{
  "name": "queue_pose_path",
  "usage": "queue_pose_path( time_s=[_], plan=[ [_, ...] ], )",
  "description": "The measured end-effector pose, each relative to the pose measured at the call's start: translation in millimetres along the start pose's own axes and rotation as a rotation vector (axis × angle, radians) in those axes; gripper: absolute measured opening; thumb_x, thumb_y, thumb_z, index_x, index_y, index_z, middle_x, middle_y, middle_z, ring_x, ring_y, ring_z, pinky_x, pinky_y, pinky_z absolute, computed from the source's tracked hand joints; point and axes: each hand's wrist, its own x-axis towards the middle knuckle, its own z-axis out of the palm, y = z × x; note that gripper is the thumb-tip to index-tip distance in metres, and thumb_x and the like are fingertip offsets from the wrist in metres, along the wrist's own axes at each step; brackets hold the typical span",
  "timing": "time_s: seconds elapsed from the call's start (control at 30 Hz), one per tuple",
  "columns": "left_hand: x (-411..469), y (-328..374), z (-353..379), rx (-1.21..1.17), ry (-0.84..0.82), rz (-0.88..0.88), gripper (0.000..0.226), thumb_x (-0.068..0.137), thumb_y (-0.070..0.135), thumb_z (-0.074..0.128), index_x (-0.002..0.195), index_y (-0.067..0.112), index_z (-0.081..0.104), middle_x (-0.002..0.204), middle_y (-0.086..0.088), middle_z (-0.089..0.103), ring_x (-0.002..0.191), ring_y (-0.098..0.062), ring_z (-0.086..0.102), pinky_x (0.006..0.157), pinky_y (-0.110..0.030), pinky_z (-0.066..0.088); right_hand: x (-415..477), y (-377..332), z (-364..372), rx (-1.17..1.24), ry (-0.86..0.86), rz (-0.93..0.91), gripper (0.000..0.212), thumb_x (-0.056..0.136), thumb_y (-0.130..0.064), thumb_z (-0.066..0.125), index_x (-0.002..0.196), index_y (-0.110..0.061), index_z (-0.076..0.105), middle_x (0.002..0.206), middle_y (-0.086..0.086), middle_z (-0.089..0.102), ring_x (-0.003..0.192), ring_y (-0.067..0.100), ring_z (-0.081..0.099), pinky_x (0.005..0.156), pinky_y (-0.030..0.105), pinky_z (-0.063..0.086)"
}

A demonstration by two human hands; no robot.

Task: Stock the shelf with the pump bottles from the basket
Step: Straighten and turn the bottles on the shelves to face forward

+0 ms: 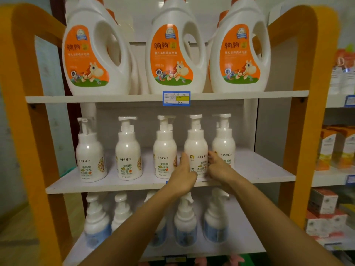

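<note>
We face a shelving unit (299, 77) with orange side frames and white shelves, filling most of the view. On the top shelf (115, 98) stand three large white detergent jugs (176, 52) with orange labels showing a cartoon horse, and a blue price tag (176, 98) is fixed to that shelf's front edge. On the middle shelf (259, 169) five white pump bottles stand upright in a row, their labels facing us. The lower shelf (245, 239) carries another row of white pump bottles with pale blue labels (185, 223), blurred and partly hidden behind our forearms. To the right, a neighbouring shelf holds boxed goods (326, 148), out of focus.

Both of our bare arms reach forward to the fourth pump bottle (196, 143) from the left in the middle row. It stands on the shelf just beside the fifth bottle (223, 141). Our left hand (184, 173) presses against its left side, thumb up along the label. Our right hand (218, 167) meets its right side, the fingers (212, 156) curled onto the label. Together the two hands clasp the lower half of the bottle between them.
</note>
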Motion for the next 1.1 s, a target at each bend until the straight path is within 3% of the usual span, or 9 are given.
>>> queue_pose_path(
  time_s=[0.13, 0.23, 0.37, 0.47, 0.6, 0.8, 0.93, 1.0, 1.1],
  plan=[
    [7, 6, -2, -0.029, -0.042, -0.002, 0.047, 0.082, -0.003, 0.040, 0.125, 0.011, 0.029, 0.112, -0.007, 0.051, 0.097, -0.022, 0.051, 0.081, -0.030, 0.044, -5, 1, -9, -0.012, -0.034, -0.017, 0.053, 0.080, 0.013, 0.043, 0.123, -0.019, 0.042, 0.116, 0.004, 0.056, 0.108, 0.019, 0.053, 0.096, 0.034, 0.044],
    [9, 7, -1, -0.034, -0.068, 0.003, 0.055, 0.082, -0.003, 0.038, 0.133, 0.013, 0.023, 0.118, -0.008, 0.052, 0.099, -0.020, 0.053, 0.078, -0.025, 0.044, -1, 3, -9, -0.054, -0.015, -0.028, 0.053, 0.080, 0.011, 0.042, 0.125, -0.017, 0.044, 0.122, 0.010, 0.060, 0.111, 0.023, 0.056, 0.098, 0.042, 0.047],
    [14, 4, -1, -0.011, -0.096, -0.013, 0.064, 0.084, -0.001, 0.038, 0.141, 0.011, 0.011, 0.113, -0.007, 0.053, 0.081, -0.011, 0.052, 0.061, -0.017, 0.042, 2, 5, -5, -0.084, 0.031, -0.037, 0.049, 0.081, 0.008, 0.041, 0.122, -0.019, 0.046, 0.120, 0.009, 0.061, 0.110, 0.024, 0.058, 0.097, 0.044, 0.048],
    [17, 1, 0, -0.004, -0.093, -0.031, 0.068, 0.084, 0.001, 0.038, 0.143, 0.011, 0.006, 0.127, -0.014, 0.053, 0.095, -0.020, 0.055, 0.073, -0.024, 0.044, 2, 10, -3, -0.103, 0.046, -0.047, 0.048, 0.081, 0.005, 0.042, 0.121, -0.021, 0.046, 0.119, 0.009, 0.061, 0.109, 0.024, 0.058, 0.097, 0.046, 0.048],
    [18, 1, 2, 0.030, -0.083, -0.031, 0.067, 0.085, 0.001, 0.038, 0.143, 0.009, 0.005, 0.127, -0.016, 0.053, 0.091, -0.018, 0.053, 0.067, -0.022, 0.043, 5, 13, -1, -0.147, 0.047, -0.048, 0.041, 0.081, 0.002, 0.043, 0.118, -0.017, 0.045, 0.118, 0.012, 0.061, 0.107, 0.027, 0.059, 0.094, 0.049, 0.049],
    [12, 3, 10, 0.056, -0.002, -0.007, 0.071, 0.088, 0.003, 0.037, 0.144, 0.009, -0.006, 0.140, -0.013, 0.041, 0.117, -0.029, 0.050, 0.096, -0.035, 0.045, -10, 8, -7, -0.111, 0.040, -0.089, 0.041, 0.080, 0.006, 0.041, 0.115, -0.015, 0.049, 0.117, 0.011, 0.062, 0.107, 0.025, 0.059, 0.095, 0.047, 0.049],
    [-7, 4, 28, 0.099, 0.190, 0.114, 0.073, 0.088, 0.005, 0.042, 0.145, 0.019, -0.001, 0.153, -0.010, 0.023, 0.131, -0.025, 0.039, 0.107, -0.041, 0.040, -32, 2, -19, -0.098, 0.078, -0.129, 0.041, 0.085, 0.007, 0.039, 0.120, -0.009, 0.053, 0.111, 0.004, 0.060, 0.102, 0.018, 0.055, 0.092, 0.029, 0.046],
    [-21, 10, 35, 0.109, 0.288, 0.245, 0.072, 0.087, 0.001, 0.043, 0.146, 0.020, 0.006, 0.154, -0.002, 0.019, 0.137, -0.016, 0.030, 0.113, -0.036, 0.032, -33, 4, -29, -0.084, 0.192, -0.106, 0.037, 0.087, 0.004, 0.040, 0.118, -0.008, 0.055, 0.111, 0.008, 0.061, 0.103, 0.021, 0.057, 0.098, 0.034, 0.045],
    [-33, 28, 48, 0.052, 0.276, 0.353, 0.060, 0.084, -0.003, 0.043, 0.137, 0.021, 0.030, 0.141, 0.003, 0.038, 0.122, -0.007, 0.040, 0.108, -0.023, 0.035, -28, 12, -49, -0.055, 0.380, -0.067, 0.027, 0.086, 0.002, 0.044, 0.107, -0.011, 0.057, 0.106, 0.011, 0.063, 0.102, 0.026, 0.059, 0.095, 0.043, 0.049]
  ],
)
